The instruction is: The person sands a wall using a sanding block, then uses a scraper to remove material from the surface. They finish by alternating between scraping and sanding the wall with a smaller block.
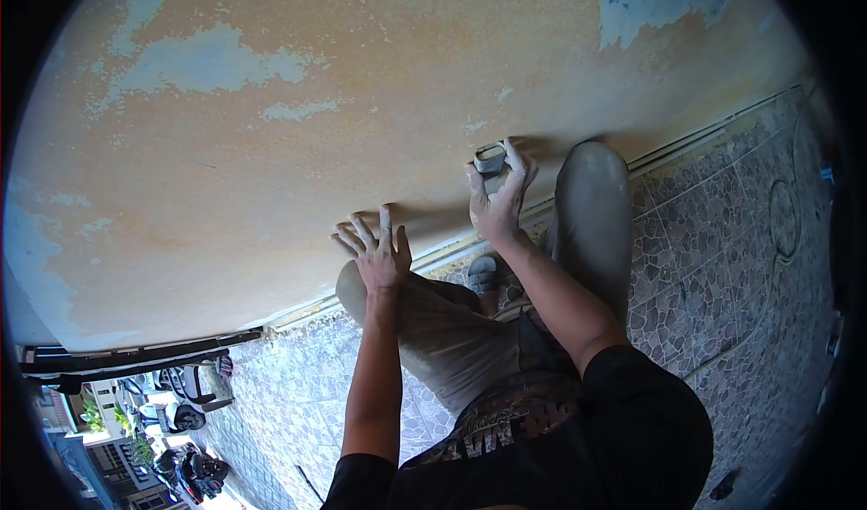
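A wall (244, 167) with worn tan and pale patches fills the upper part of the head view. My left hand (379, 259) rests against it, dusty fingers spread and holding nothing. To the right, my right hand (498, 208) is closed around a small sanding block (490, 158), which looks like grey sandpaper wrapped about a light core. The block is up against the wall surface. Pale dust coats the fingers of both hands. My palm hides part of the block.
My bent knees (593, 194) are close to the wall, above a floor of stone-patterned tiles (695, 266). A sandalled foot (484, 275) shows between my legs. A cable or hose (722, 355) lies on the right. Parked motorbikes (185, 474) stand outside at lower left.
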Demonstrator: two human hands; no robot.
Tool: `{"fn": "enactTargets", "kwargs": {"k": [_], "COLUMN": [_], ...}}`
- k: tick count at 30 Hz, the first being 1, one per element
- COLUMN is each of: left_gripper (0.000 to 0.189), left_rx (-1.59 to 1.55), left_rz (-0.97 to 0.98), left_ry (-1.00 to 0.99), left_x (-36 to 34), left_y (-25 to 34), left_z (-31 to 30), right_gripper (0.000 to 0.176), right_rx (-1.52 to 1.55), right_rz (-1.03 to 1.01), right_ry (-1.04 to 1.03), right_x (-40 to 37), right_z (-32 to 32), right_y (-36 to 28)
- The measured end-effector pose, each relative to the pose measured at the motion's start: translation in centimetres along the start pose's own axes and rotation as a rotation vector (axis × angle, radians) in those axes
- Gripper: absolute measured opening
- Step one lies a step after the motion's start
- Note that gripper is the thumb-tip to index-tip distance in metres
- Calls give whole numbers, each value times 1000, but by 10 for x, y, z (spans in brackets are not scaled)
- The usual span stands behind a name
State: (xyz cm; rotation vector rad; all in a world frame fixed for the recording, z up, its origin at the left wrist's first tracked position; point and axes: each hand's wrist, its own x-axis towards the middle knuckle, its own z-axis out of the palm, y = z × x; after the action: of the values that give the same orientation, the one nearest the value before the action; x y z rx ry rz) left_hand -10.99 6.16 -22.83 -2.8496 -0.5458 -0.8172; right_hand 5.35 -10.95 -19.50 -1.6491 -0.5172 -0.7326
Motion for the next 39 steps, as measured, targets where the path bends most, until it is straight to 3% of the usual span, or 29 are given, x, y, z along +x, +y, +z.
{"fn": "enactTargets", "kwargs": {"k": [4,9,12,15,18,19,20,23,27,29,30,32,34,36,37,39], "left_gripper": [67,68,69,69,69,69,69,70,70,71,72,73,74,73,62,61], "left_rx": [95,83,90,93,91,91,93,101,91,89,95,99,104,93,26,26], "left_rz": [9,49,16,-4,45,56,58,20,13,32,35,20,2,35,-27,-29], "left_ry": [-43,-3,-46,-57,-4,7,10,-60,-63,-33,-14,-49,-65,-23,-18,-9], "left_x": [1,2,-4,-1,0,1,-1,-6,-2,-1,-2,-5,-3,-4,-3,-2], "left_y": [1,-3,1,2,-1,-1,-2,-1,-1,-1,-1,-1,-3,-4,1,2], "left_z": [-2,0,-4,-1,3,4,3,-2,2,5,4,2,2,6,2,2], "right_gripper": [71,71,68,72,74,77,77,75,71,64,64,56,55,57,57,55], "right_rx": [12,175,216,-7,-42,132,134,92,27,5,7,292,227,349,326,419], "right_rz": [-44,203,94,-109,26,162,170,17,-67,153,158,366,249,114,93,163], "right_ry": [-19,-15,36,-27,-32,-24,-26,63,15,-64,-60,-129,-137,-193,-212,-269], "right_x": [-48,-40,-13,-32,-57,-58,-56,-5,-55,-75,-76,-81,-50,-32,-21,-11], "right_z": [11,14,7,5,8,17,22,9,14,11,14,19,4,-4,-9,-11], "right_y": [51,29,11,34,41,36,36,4,48,48,44,33,-2,-20,-29,-36]}}
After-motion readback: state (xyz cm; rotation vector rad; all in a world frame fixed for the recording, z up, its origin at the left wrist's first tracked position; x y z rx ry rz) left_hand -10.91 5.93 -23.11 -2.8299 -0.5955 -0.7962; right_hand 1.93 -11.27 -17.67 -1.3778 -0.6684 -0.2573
